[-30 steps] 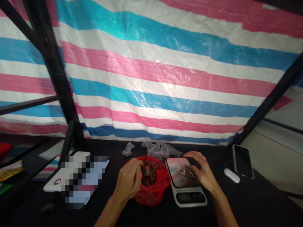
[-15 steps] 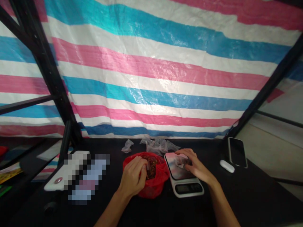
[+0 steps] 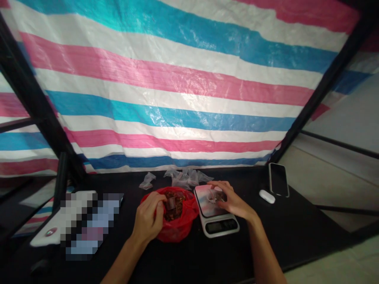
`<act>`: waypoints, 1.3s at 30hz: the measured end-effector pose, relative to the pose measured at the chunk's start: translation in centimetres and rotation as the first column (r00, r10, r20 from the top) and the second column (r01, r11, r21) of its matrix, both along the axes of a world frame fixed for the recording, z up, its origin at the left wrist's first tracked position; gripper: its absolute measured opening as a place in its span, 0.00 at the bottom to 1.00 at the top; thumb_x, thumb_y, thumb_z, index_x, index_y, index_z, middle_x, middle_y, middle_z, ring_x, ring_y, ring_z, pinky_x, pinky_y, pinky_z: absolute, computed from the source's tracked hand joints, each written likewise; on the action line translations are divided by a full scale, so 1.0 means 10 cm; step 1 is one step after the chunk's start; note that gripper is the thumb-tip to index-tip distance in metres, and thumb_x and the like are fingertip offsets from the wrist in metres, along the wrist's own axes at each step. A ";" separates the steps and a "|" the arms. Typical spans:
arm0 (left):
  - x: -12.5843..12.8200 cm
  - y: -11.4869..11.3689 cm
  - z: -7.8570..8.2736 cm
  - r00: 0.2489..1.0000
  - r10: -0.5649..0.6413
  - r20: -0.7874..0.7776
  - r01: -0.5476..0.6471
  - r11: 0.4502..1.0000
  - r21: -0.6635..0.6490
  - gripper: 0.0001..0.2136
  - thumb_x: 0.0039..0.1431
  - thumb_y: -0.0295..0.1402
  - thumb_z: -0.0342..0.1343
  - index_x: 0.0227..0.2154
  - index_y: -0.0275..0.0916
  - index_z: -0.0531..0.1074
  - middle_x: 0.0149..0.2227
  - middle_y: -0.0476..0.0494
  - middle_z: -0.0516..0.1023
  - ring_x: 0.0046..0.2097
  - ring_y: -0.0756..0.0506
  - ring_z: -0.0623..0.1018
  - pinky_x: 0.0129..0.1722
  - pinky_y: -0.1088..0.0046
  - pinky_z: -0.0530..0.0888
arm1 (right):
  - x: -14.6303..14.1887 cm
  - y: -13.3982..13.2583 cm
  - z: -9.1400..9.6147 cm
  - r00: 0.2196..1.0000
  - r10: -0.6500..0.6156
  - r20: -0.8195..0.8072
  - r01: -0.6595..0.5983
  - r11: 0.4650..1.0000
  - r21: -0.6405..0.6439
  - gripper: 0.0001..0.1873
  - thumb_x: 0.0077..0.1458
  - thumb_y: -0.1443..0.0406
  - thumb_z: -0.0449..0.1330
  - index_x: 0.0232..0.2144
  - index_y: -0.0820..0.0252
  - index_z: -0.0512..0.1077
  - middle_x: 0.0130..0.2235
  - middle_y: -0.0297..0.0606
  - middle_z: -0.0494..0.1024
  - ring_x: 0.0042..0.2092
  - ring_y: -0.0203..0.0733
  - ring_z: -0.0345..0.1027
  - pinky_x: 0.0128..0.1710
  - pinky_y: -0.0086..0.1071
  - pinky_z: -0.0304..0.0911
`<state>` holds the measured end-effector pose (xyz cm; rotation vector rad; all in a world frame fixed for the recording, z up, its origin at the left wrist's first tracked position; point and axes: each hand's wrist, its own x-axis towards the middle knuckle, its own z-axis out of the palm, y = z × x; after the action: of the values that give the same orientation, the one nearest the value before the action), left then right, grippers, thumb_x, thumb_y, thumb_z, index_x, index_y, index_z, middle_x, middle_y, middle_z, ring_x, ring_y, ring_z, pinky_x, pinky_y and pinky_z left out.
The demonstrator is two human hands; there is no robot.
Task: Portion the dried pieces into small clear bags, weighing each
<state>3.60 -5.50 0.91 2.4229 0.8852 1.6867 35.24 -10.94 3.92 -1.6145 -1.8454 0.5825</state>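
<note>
Our left hand [image 3: 148, 215] pinches a clear scoop-like piece [image 3: 171, 204] inside the red bag [image 3: 174, 232], where plenty of dark bits [image 3: 178, 210] lie loose. Our right hand [image 3: 233, 201] curves over a small clear bag [image 3: 212, 195], seemingly part-filled, on the scale [image 3: 222, 227]; whether it clamps down, we cannot tell. Beyond, a white case [image 3: 267, 196] and phone [image 3: 278, 180] sit out of our way; crumpled bags [image 3: 186, 178] appear unfilled before striped sheeting [image 3: 177, 124].

Scale [image 3: 209, 209] right of bag [image 3: 174, 232]
</note>
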 end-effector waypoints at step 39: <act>-0.10 0.07 0.01 0.998 0.051 -0.033 -0.054 0.996 -0.067 0.12 0.67 0.26 0.41 0.32 0.39 0.69 0.30 0.44 0.72 0.34 0.44 0.72 0.36 0.67 0.71 | -1.11 0.61 0.28 0.645 0.327 0.691 -0.393 0.917 -0.067 0.22 0.54 0.76 0.55 0.50 0.58 0.74 0.43 0.44 0.80 0.49 0.51 0.69 0.52 0.44 0.54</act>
<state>2.57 -4.82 0.98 2.4083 1.0020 1.6116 24.10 -4.86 6.70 -1.5132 -2.7498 0.0080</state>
